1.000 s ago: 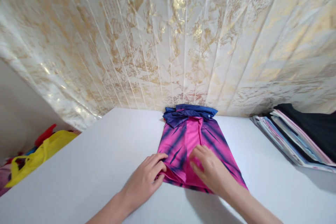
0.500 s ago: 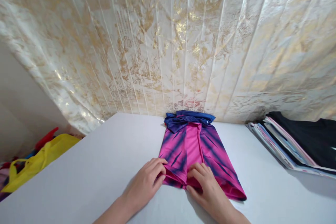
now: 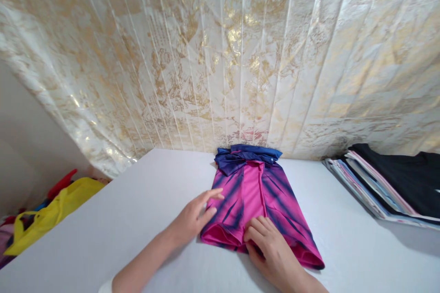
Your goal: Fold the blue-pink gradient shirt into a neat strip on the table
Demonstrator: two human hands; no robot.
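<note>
Gold curtain (image 3: 220, 55) behind. White surface (image 3: 120, 219) carries the folded pink-and-blue shirt (image 3: 252, 192) at centre, collar toward the curtain. Clothes stack (image 3: 388, 183) at right; yellow bag (image 3: 58, 206) off the left edge. Left hand (image 3: 194, 217): fingers released, flat at the shirt's left edge. Right hand (image 3: 271, 249): fingers curled on the near hem; pinching or pressing, cannot tell.

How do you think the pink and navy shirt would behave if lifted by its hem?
Probably floppy: the shirt lies in soft folds and its hem gapes beside the right hand, so it would likely unfold. It looks thin and light. On the smooth table it may slide if pushed.
</note>
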